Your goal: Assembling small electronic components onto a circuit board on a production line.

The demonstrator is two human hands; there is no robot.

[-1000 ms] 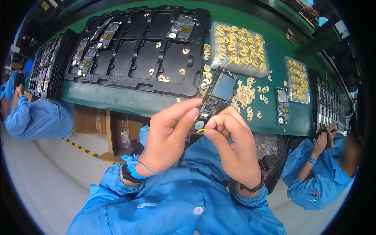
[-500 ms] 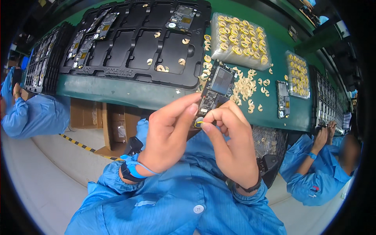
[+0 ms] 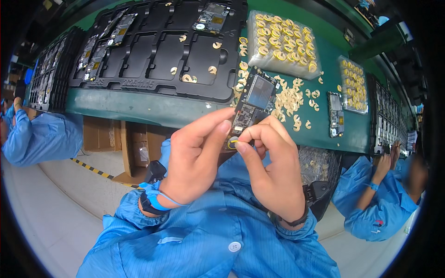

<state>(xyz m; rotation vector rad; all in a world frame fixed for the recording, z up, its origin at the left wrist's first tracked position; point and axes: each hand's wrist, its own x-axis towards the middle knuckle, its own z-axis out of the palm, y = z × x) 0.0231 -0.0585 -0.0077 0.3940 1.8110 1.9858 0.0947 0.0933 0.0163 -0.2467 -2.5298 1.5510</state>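
While pinched on the circuit board (image 3: 252, 104), both hands' grip.

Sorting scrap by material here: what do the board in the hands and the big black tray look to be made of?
The circuit board: likely rigid laminate, dark matte, with a shiny metal shield. The black tray: probably moulded plastic, matte, judging by its formed pockets. The left hand and right hand hold the board.

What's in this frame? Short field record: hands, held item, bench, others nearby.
left hand: grips the lower end of the circuit board
right hand: pinches a small gold ring-shaped part against the board's lower end
bench: green, with black moulded tray, loose gold parts, a second board
clear trays of gold parts: at bench rear
others: blue-sleeved co-workers at both sides
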